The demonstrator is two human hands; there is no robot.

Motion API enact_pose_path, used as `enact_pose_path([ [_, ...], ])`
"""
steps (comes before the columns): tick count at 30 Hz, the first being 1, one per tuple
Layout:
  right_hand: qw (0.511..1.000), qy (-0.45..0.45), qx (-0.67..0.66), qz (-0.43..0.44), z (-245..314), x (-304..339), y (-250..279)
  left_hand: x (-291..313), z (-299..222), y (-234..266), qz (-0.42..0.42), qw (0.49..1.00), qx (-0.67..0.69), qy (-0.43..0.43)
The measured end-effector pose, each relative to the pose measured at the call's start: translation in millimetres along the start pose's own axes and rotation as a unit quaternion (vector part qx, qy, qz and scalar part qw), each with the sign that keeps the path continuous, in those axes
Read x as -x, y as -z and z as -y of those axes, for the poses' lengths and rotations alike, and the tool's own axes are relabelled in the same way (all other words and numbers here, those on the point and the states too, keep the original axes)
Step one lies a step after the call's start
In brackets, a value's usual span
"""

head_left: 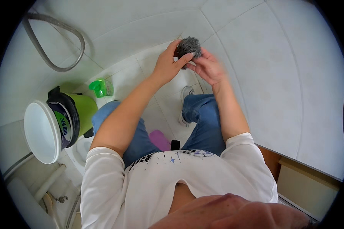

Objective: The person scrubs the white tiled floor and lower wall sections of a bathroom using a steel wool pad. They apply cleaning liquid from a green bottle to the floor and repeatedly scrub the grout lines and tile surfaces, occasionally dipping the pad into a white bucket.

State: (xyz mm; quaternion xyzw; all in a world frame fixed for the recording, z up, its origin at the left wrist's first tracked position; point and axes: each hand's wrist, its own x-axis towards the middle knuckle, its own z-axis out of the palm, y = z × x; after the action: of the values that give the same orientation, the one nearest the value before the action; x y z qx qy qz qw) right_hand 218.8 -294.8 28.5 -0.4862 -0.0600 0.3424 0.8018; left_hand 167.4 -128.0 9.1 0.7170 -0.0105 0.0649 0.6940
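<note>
A dark grey, shaggy scourer ball (pixel 189 47) is held up near the far corner of the tiled room, in front of me. My left hand (pixel 169 61) grips it from the left, with the thumb pressed across its lower side. At its lower right, my right hand (pixel 210 69) has bent fingers against the ball. The right hand is slightly blurred at its outer edge. Part of the ball's underside is hidden by the fingers.
A green bottle (pixel 102 88) stands on the floor to the left. Nearer is a white bucket (pixel 42 131) on a green bin (pixel 86 108). A metal shower hose (pixel 61 68) hangs at the far left. A purple object (pixel 159 140) lies between my legs. Tiled wall (pixel 271 76) rises on the right.
</note>
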Motion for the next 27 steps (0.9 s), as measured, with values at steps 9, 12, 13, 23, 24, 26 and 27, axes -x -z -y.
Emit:
enact_pose_path([
  [9, 0.970, -0.030, 0.204, -0.131, -12, -4, 27, -14, 10, -29, -0.038, 0.995, 0.057, 0.065],
  [12, 0.980, -0.055, 0.133, -0.139, -15, 0, 19, -18, 31, -36, -0.095, 0.990, -0.090, -0.053],
  [13, 0.982, -0.046, 0.136, -0.123, -15, 1, 23, -18, 28, -38, -0.103, 0.989, -0.098, -0.037],
  [23, 0.986, -0.074, 0.145, -0.029, -5, -10, -5, 5, 6, 12, -0.155, 0.982, -0.056, 0.087],
  [24, 0.986, -0.072, 0.142, -0.039, -4, -10, -10, 14, -1, 28, -0.192, 0.974, 0.096, 0.073],
  [26, 0.986, -0.062, 0.145, -0.052, 0, -10, -10, 45, -28, 82, -0.152, 0.910, 0.381, 0.059],
  [27, 0.986, -0.059, 0.143, -0.055, 0, -11, -10, 68, -43, 108, -0.213, 0.844, 0.484, 0.090],
])
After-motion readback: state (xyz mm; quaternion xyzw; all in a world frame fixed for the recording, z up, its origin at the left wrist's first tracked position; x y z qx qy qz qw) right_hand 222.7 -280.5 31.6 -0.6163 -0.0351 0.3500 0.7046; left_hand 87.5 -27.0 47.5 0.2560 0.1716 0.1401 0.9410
